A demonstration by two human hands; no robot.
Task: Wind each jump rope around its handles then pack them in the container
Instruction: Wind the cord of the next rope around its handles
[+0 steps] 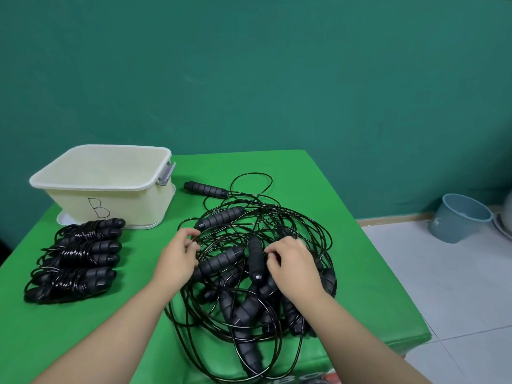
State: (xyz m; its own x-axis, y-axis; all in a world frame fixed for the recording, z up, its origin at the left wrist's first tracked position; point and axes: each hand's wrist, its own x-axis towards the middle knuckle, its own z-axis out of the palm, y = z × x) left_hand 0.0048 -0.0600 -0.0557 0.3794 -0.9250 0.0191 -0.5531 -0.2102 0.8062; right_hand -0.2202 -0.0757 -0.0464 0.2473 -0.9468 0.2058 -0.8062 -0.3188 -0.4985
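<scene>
Green table [144,314]: tangled pile of black jump ropes [257,273] at centre right, one handle [205,189] lying apart behind it. Left hand [177,259] pinches a cord at the pile's left edge; right hand [293,264], fingers curled, grips cords among the handles. Three wound ropes [77,259] at left, before the cream container [108,184] marked "B".

Indoor staged work area, exact type indeterminate: green-covered table [318,189] against a plain teal wall [249,65], pale tiled floor [443,273], blue plastic bucket [457,217] beside the wall.
</scene>
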